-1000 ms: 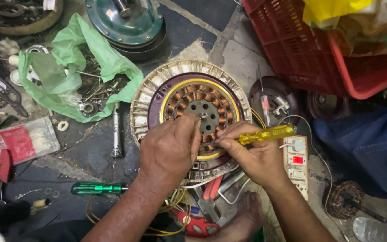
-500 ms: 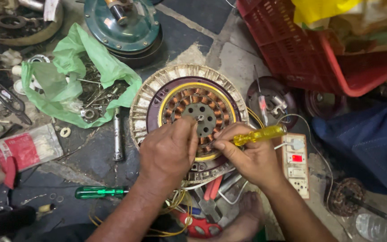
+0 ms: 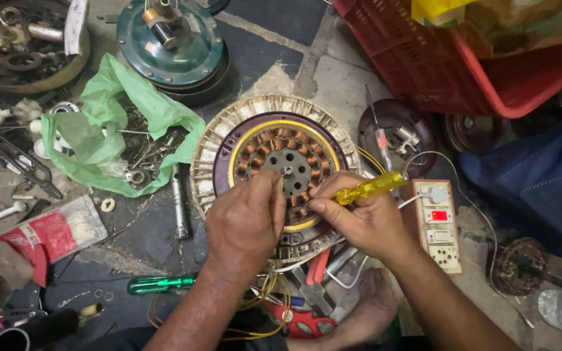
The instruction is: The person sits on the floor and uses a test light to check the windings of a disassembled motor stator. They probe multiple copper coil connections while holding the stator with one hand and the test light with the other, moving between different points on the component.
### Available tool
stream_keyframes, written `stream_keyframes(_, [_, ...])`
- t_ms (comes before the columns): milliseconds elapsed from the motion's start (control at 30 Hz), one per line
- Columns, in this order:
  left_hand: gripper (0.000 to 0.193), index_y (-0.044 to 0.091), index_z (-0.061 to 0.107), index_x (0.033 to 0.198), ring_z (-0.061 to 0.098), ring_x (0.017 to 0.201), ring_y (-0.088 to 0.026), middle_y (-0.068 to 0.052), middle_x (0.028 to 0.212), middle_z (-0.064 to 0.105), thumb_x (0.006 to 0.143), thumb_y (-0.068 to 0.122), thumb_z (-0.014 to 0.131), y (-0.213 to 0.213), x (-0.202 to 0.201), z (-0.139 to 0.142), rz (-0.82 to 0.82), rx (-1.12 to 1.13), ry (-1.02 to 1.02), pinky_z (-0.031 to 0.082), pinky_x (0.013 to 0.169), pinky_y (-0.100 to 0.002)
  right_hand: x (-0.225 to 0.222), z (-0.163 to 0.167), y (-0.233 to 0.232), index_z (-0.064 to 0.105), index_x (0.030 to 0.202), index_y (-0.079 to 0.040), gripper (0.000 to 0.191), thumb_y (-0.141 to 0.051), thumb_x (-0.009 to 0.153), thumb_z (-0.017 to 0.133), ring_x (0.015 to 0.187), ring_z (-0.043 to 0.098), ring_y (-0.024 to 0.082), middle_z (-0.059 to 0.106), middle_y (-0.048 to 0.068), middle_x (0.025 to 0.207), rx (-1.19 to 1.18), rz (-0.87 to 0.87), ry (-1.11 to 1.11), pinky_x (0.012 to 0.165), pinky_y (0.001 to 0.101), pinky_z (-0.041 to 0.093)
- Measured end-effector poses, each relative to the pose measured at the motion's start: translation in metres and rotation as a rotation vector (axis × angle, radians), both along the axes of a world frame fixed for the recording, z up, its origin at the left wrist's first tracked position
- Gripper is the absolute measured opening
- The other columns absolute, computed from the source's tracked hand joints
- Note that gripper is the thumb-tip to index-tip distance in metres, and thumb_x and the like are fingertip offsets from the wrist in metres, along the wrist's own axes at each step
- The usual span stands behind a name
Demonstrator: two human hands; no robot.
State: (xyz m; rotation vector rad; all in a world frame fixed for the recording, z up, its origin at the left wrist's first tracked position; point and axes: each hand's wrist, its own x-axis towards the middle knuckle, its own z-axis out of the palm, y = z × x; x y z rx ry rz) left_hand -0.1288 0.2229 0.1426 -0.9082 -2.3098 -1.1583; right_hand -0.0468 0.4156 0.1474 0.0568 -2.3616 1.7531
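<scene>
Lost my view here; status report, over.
Left hand pinching at motor stator. Right hand gripping yellow screwdriver. Yellow wires trailing below; nothing blocking.

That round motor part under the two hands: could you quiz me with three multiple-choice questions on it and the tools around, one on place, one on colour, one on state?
1. Where does the green-handled screwdriver lie?
A. in the red crate
B. on the floor left of the left hand's forearm
C. on the switchboard

2. What colour is the handle of the screwdriver in the right hand?
A. yellow
B. black
C. blue

3. How is the stator lying?
A. flat, copper coils exposed
B. on edge
C. covered by a lid

B: it lies on the dark floor there. A: clear yellow handle. A: the coil ring faces up.
</scene>
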Motion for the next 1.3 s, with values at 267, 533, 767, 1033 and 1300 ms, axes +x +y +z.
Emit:
stream_keyframes(267, [0.019, 0.008, 0.062, 0.102, 0.066, 0.065, -0.029, -0.01, 0.073, 0.065, 0.09, 0.009, 0.077, 0.0003, 0.0001, 0.0003, 0.013, -0.008, 0.01, 0.052, 0.059, -0.043, 0.0008, 0.0003, 0.0009, 0.072, 0.095, -0.002, 0.005, -0.006, 0.096, 0.072, 0.1, 0.07, 0.017, 0.073, 0.008, 0.098, -0.002, -0.006, -0.008, 0.093, 0.0316, 0.056])
stream_keyframes(533, [0.021, 0.008, 0.062, 0.104, 0.067, 0.066, -0.029, -0.01, 0.074, 0.065, 0.09, 0.008, 0.077, 0.0, 0.0003, 0.0013, 0.003, -0.011, 0.005, 0.052, 0.06, -0.043, 0.0014, 0.0026, -0.0011, 0.073, 0.096, -0.001, 0.004, -0.005, 0.094, 0.073, 0.099, 0.071, 0.018, 0.074, 0.008, 0.097, -0.008, -0.025, -0.018, 0.092, 0.0319, 0.057])
stream_keyframes(767, [0.021, 0.008, 0.061, 0.104, 0.068, 0.066, -0.028, -0.009, 0.076, 0.066, 0.09, 0.009, 0.076, -0.0003, -0.0004, 0.0025, 0.001, 0.003, 0.009, 0.053, 0.06, -0.042, -0.0005, 0.0035, -0.0001, 0.07, 0.096, -0.002, 0.003, -0.005, 0.096, 0.072, 0.104, 0.072, 0.018, 0.074, 0.008, 0.099, -0.062, 0.014, -0.018, 0.095, 0.032, 0.057])
stream_keyframes(1033, [0.02, 0.008, 0.062, 0.104, 0.066, 0.065, -0.029, -0.01, 0.073, 0.065, 0.09, 0.009, 0.077, -0.0005, -0.0001, 0.0018, 0.008, -0.013, 0.012, 0.052, 0.059, -0.043, 0.0001, 0.0006, 0.0002, 0.071, 0.096, -0.002, 0.004, -0.006, 0.095, 0.073, 0.102, 0.072, 0.017, 0.074, 0.008, 0.097, -0.016, -0.006, -0.003, 0.094, 0.0322, 0.057])
stream_keyframes(1300, [0.021, 0.008, 0.062, 0.105, 0.066, 0.065, -0.029, -0.009, 0.073, 0.064, 0.091, 0.008, 0.076, -0.0016, 0.0007, 0.0033, -0.006, 0.011, 0.001, 0.052, 0.06, -0.042, 0.0021, -0.0022, 0.0015, 0.071, 0.096, -0.002, 0.004, -0.005, 0.097, 0.072, 0.101, 0.069, 0.017, 0.072, 0.008, 0.1, -0.088, 0.012, -0.022, 0.093, 0.032, 0.055])
